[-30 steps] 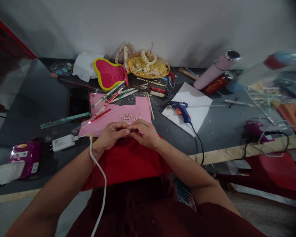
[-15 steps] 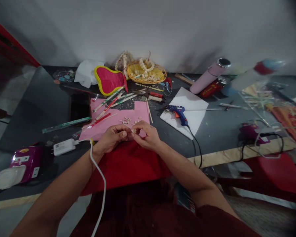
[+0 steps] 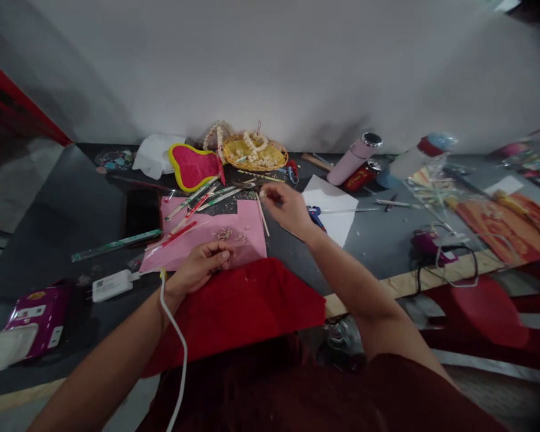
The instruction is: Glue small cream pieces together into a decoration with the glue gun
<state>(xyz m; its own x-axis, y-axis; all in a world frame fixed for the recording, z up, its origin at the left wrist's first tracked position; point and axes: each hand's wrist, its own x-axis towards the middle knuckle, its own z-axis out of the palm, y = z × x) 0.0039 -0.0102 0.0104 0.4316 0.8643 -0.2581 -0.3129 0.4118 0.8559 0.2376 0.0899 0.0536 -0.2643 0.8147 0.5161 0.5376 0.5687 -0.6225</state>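
My left hand (image 3: pixel 204 263) rests at the near edge of the pink sheet (image 3: pixel 193 243), its fingers curled together; what they hold, if anything, cannot be made out. Just beyond it lie several small pale stick pieces (image 3: pixel 225 234) on the sheet. Raised to the right, above the table, my right hand (image 3: pixel 288 209) pinches a small pale piece (image 3: pixel 263 193) at its fingertips. It partly covers the blue glue gun (image 3: pixel 315 215), which lies on a white sheet (image 3: pixel 337 198). A red cloth (image 3: pixel 252 300) spreads below both hands.
A yellow basket (image 3: pixel 256 157) of pale pieces stands by the wall, near a pink and yellow shape (image 3: pixel 194 168). Packaged sticks (image 3: pixel 117 245) and a phone (image 3: pixel 141 213) lie left. A pink flask (image 3: pixel 355 159) and red can (image 3: pixel 364 175) stand right. A white cable (image 3: pixel 180 342) crosses my left wrist.
My right hand has left my left hand and moved up and right with a small pale piece. My left hand has stayed near the pink sheet. The camera view has shifted slightly.
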